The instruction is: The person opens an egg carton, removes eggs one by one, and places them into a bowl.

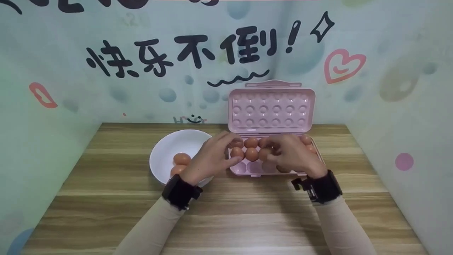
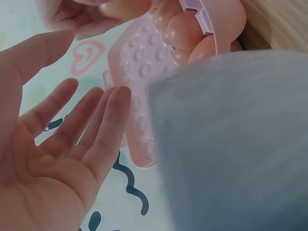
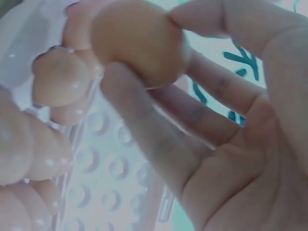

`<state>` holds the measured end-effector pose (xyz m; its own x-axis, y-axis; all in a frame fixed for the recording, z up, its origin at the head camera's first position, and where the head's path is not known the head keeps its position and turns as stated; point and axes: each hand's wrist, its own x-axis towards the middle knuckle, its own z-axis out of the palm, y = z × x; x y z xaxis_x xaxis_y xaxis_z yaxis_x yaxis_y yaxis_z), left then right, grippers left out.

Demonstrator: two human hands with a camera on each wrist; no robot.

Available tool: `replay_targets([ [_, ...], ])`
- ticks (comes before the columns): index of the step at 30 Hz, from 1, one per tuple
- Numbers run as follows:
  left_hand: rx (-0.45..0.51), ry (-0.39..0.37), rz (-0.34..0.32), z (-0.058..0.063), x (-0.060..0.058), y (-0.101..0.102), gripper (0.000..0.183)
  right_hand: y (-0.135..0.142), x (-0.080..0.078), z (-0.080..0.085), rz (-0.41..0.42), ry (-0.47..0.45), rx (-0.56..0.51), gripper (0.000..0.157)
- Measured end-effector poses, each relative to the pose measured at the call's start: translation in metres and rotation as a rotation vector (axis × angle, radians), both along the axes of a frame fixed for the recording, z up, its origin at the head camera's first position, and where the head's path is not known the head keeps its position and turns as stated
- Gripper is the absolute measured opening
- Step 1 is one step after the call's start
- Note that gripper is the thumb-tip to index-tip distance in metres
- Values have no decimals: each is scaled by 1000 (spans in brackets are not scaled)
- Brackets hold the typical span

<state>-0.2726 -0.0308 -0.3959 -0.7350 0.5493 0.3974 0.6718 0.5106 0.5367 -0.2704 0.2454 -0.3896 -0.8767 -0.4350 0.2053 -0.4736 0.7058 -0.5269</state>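
Note:
My right hand point(image 1: 297, 152) is over the right half of a pink egg carton point(image 1: 270, 126), whose lid stands up behind its tray. Between thumb and fingers it pinches a brown egg point(image 3: 139, 43). Several eggs point(image 1: 251, 154) fill the back and middle rows, while front cups point(image 1: 239, 168) on the left are bare. My left hand point(image 1: 212, 156) reaches across the bowl's right side to the carton's left end. Its fingers point(image 2: 110, 125) are relaxed and apart, with nothing held in the left wrist view.
A white bowl point(image 1: 161, 156) with brown eggs point(image 1: 182, 159) inside stands left of the carton, partly behind my left forearm. Both rest on a wood-grain table point(image 1: 226, 219). A printed backdrop point(image 1: 141, 95) rises behind and along both sides.

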Motion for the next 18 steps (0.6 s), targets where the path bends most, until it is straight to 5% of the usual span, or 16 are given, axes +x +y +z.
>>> replay_targets([
  [6, 87, 39, 9, 0, -3, 3, 48, 5, 5, 13, -112, -57, -175, 24],
  [18, 219, -23, -37, 3, -3, 14, 50, 1, 8, 14, -18, -108, -397, 29],
])
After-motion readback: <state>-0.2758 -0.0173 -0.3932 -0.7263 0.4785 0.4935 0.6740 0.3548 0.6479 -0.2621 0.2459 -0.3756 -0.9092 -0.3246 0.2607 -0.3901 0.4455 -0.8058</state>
